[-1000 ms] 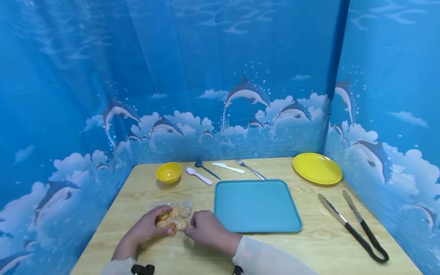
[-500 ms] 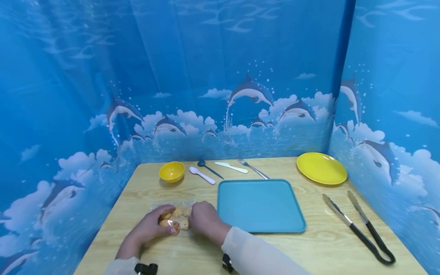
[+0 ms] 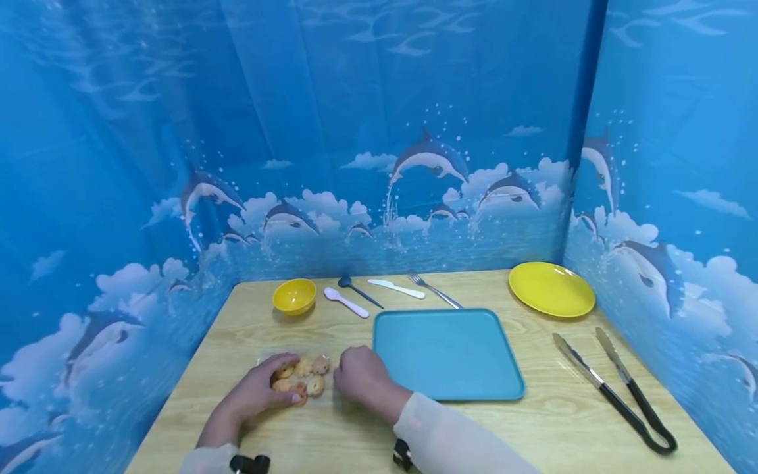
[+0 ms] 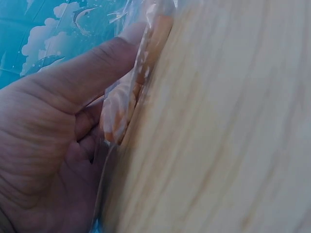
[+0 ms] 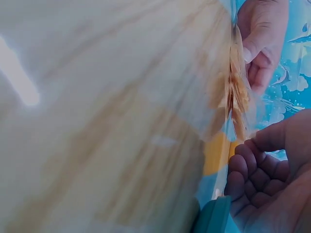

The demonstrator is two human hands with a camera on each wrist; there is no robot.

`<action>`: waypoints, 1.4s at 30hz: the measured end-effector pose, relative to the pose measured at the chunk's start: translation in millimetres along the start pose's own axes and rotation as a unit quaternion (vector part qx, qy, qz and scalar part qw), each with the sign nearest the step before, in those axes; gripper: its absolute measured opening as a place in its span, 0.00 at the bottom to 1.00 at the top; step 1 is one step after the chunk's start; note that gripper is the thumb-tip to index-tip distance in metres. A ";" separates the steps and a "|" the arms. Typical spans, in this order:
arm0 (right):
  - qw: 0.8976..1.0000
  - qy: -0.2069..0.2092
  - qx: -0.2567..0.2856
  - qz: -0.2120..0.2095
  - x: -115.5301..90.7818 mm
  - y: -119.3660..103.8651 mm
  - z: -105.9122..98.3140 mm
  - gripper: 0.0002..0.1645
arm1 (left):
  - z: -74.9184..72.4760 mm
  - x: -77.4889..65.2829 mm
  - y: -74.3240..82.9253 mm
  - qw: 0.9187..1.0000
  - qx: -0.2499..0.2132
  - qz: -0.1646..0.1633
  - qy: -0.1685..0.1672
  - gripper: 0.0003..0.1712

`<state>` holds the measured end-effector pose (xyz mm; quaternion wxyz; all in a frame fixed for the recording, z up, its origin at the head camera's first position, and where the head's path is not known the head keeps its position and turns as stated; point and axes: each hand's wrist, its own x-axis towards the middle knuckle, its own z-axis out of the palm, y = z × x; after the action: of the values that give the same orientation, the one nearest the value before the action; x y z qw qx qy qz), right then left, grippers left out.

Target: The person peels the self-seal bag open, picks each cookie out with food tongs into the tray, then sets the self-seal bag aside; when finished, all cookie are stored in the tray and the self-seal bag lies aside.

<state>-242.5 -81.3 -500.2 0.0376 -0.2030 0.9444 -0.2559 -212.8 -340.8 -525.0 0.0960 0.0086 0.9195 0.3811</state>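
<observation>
Between the left thumb and fingers, one end of a clear, glossy plastic bag of cookies (image 3: 304,378) is gripped: the left hand (image 3: 254,392) curls round it, thumb on the side nearer the person, index finger on the far side. At the bag's other end, the right hand (image 3: 364,378) lies back upward, fingers folded toward the palm, thumb and forefinger pinching the film's edge. Both forearms reach in wearing pale sleeves (image 3: 456,431). Between the two sets of fingers, round golden-brown cookies (image 3: 316,386) show through the film. Beneath the hands spreads a light wood-grain table (image 3: 296,441). Just beside the right knuckles is a flat teal rectangular tray (image 3: 448,355) with rounded corners. Beyond the left fingers stands a shiny yellow round bowl (image 3: 294,296); beyond the right fingers lies a lavender spoon (image 3: 346,302). Well to the right of both hands are a glossy yellow oval plate (image 3: 552,289) and black-handled metal tongs (image 3: 626,418).
</observation>
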 end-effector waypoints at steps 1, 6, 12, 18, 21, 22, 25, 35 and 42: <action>1.000 0.001 0.001 -0.001 -0.8 0.5 0.0 0.22 | 0.3 -0.6 -0.5 1.000 0.001 0.000 0.001 0.49; 1.000 -0.005 0.004 -0.001 -2.0 2.6 1.4 0.21 | 1.6 -2.2 -2.2 1.000 0.001 0.004 0.000 0.48; 0.999 -0.027 0.033 0.007 4.4 4.5 0.7 0.23 | -0.2 -1.1 0.2 1.000 0.002 -0.004 0.000 0.50; 0.998 -0.027 0.057 0.020 18.7 -1.5 0.3 0.20 | -4.5 0.0 0.5 1.000 0.004 -0.001 -0.002 0.51; 0.999 -0.027 0.038 0.017 26.3 -5.3 3.1 0.21 | -4.2 -0.8 -1.2 1.000 0.004 -0.002 -0.004 0.51; 0.999 -0.028 0.029 0.015 29.0 -6.2 4.2 0.21 | -3.9 -1.0 -1.8 1.000 0.005 0.001 -0.005 0.50; 1.000 -0.027 0.002 0.013 36.2 -8.1 6.2 0.21 | -2.8 -0.6 -2.3 1.000 0.005 0.007 -0.004 0.49; 0.998 -0.029 -0.035 0.050 41.2 1.7 2.5 0.19 | -0.4 5.3 -1.7 1.000 0.006 0.009 -0.002 0.49; 0.997 -0.025 -0.066 0.035 36.3 3.9 1.6 0.18 | -0.5 2.9 -3.7 1.000 0.006 0.005 0.000 0.51</action>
<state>-276.8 -93.6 -502.3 0.0570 -0.1784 0.9644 -0.1868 -215.5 -343.5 -527.7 0.0938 0.0138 0.9217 0.3760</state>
